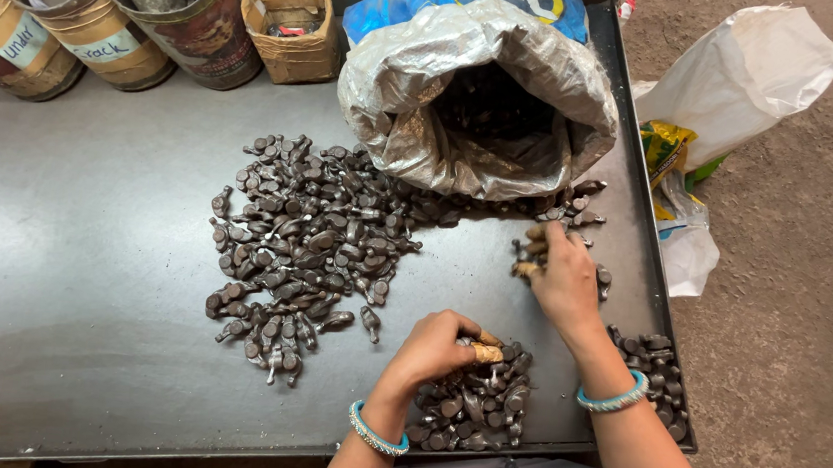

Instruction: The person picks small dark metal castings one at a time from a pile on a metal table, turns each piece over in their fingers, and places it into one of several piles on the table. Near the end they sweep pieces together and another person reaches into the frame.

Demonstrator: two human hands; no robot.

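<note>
While L hand (pixel 432 346) pinches dull metal parts (pixel 472 405), R hand (pixel 562 275) grips more.

A large silver-lined sack (pixel 479 89) with a blue and yellow outside lies open-mouthed at the back right of the metal tray (pixel 82 265). Along the back edge stand three round tape-wrapped cans (pixel 84 19), two bearing pale paper labels (pixel 24 41), and beside them a small square brown tape-bound box (pixel 291 27). Off the tray, on the ground to the right, lie a white plastic bag (pixel 742 72) and a yellow-green wrapper (pixel 667 148).
</note>
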